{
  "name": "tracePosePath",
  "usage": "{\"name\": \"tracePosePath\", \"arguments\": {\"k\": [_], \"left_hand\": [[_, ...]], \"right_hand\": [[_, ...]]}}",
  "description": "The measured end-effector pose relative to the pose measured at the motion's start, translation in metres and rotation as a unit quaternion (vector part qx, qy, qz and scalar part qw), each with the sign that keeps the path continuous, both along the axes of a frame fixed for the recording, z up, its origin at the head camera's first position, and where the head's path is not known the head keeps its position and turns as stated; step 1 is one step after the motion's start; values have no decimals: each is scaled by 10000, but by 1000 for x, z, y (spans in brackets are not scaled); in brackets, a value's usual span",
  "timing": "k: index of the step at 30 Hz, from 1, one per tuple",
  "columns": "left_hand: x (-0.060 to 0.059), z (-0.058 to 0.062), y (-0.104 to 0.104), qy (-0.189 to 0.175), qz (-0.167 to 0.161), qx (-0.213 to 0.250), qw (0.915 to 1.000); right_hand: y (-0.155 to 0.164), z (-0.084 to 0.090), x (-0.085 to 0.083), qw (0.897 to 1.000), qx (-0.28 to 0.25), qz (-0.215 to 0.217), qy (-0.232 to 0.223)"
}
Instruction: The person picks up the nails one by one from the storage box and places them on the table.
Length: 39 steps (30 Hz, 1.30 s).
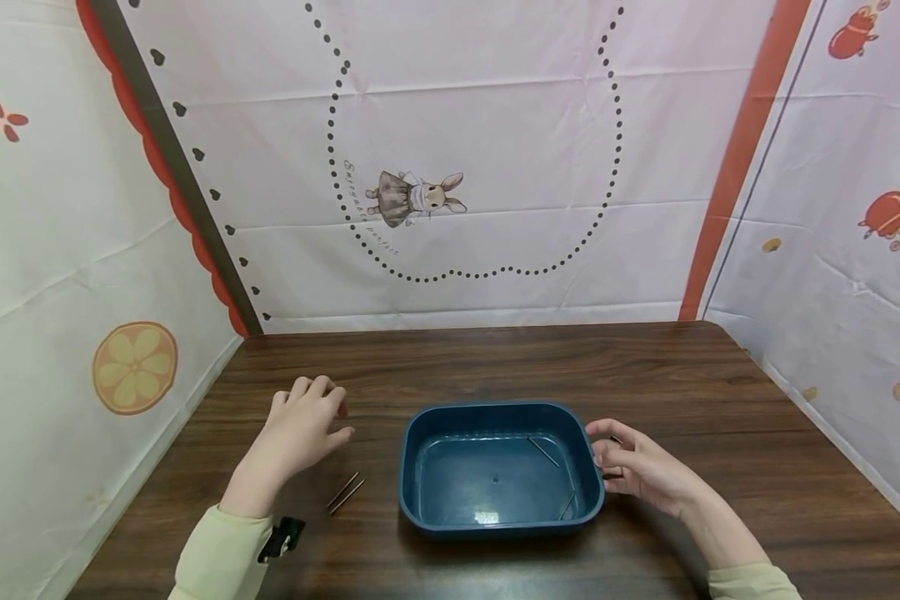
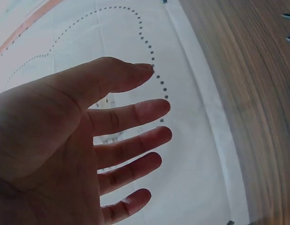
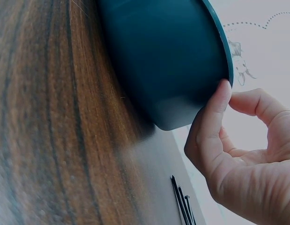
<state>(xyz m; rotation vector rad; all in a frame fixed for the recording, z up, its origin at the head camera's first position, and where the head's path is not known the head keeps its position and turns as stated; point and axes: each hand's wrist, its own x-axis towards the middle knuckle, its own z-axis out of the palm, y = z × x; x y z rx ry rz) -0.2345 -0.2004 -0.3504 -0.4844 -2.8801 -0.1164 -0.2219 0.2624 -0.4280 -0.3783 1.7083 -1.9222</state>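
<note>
Left hand (image 1: 300,429) open, empty, far-left of hairpins (image 1: 346,492); right hand (image 1: 637,467) relaxed, thumb touching blue tray (image 1: 412,467) rim.

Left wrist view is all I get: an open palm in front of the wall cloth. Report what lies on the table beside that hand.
Observer: Two thin dark pins lie side by side on the wooden table, between the left hand and a blue tray.
Operator: Give me the tray's contents.
Observer: Two more pins, apart: one near the far right, one in the near right corner.
Operator: Now the other hand.
Observer: The right hand sits at the tray's right end, thumb touching the rim, with no grip on it. A few loose pins lie on the table by it.
</note>
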Motion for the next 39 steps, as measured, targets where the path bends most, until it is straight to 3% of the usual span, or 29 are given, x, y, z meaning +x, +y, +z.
{"name": "tracePosePath", "arguments": {"k": [8,19,27,34,39], "left_hand": [[-10,13,14,73,-91,-75,9999],[-25,51,48,133,-305,-192,9993],[-32,71,79,238,-552,-437,9972],[-35,84,110,191,-819,-504,9952],[-36,86,130,241,-1110,-610,9917]], "right_hand": [[0,-1,0,9999,-77,68,55],[1,-2,0,9999,-72,37,79],[1,0,0,10000,-2,-10,47],[2,1,0,10000,4,-41,86],[0,-1,-1,9999,-37,-1,109]]}}
